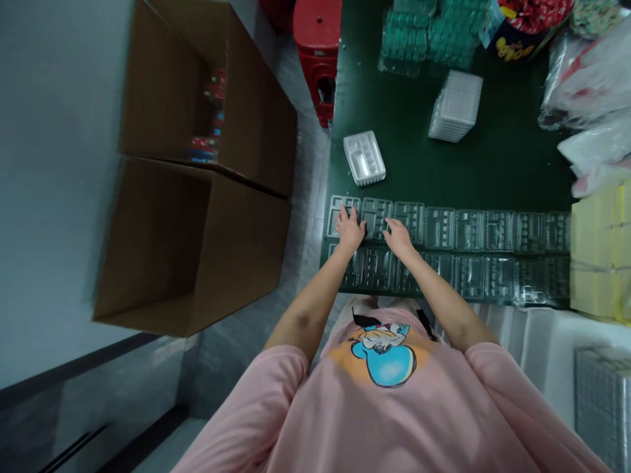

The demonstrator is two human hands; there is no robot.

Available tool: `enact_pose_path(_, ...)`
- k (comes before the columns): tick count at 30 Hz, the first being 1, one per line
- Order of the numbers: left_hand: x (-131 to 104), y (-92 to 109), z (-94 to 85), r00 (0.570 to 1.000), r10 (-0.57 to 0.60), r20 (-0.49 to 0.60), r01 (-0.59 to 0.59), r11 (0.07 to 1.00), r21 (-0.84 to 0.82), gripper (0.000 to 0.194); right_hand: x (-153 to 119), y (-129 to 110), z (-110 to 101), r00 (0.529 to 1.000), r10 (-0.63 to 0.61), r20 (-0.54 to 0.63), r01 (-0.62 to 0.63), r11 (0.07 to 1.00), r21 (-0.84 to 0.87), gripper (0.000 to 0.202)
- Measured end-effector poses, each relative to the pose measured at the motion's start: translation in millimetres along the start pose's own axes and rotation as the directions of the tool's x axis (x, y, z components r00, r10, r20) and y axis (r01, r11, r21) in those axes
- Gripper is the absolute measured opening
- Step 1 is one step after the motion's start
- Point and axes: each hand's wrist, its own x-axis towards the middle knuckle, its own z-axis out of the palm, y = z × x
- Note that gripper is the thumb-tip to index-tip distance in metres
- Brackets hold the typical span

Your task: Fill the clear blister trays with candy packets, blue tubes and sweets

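Two rows of clear plastic compartment trays run along the near edge of the green table. My left hand lies with fingers spread on the leftmost tray of the far row. Beside it, my right hand has its fingers stretched out at the right edge of the second tray, where it meets the third. Neither hand grips anything that I can see. Beyond my left hand sits a small stack of clear trays, and a taller stack of clear trays stands farther back.
Green molded plastic pieces and a tub of red-wrapped items stand at the back. Plastic bags and tied yellow stacks line the right. Left of the table are a red stool and two cardboard boxes.
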Motion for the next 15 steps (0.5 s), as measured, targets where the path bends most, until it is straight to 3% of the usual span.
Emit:
enact_pose_path(3,3.5,0.5,-9.0,0.999,0.025,-0.045,-0.029,0.997,-0.074,0.060,16.5,-0.5,-9.7,0.995,-0.037,-0.090,0.041,0.998,0.051,0.045)
enact_pose_path(5,16.3,3.3,-21.0,0.994,0.061,-0.094,-0.077,0.981,-0.178,0.059,41.1,-1.2,-18.7,0.987,-0.050,-0.152,0.063,0.995,0.082,0.047)
enact_pose_path(9,70.4,17.1,-46.6,0.987,0.055,-0.148,-0.117,0.881,-0.458,0.060,114.0,-2.2,-29.9,0.975,-0.056,-0.215,0.084,0.989,0.125,0.057)
enact_pose_path(13,129.1,32.3,-50.0,0.997,-0.059,-0.047,0.012,0.737,-0.676,0.063,176.6,-3.5,-23.7,0.986,-0.006,-0.164,0.038,0.980,0.193,0.065)
enact_pose_path(15,146.8,37.5,-43.2,0.999,-0.040,0.017,0.039,0.655,-0.755,0.060,193.6,-5.8,-17.4,0.993,0.064,-0.103,-0.041,0.977,0.211,0.064)
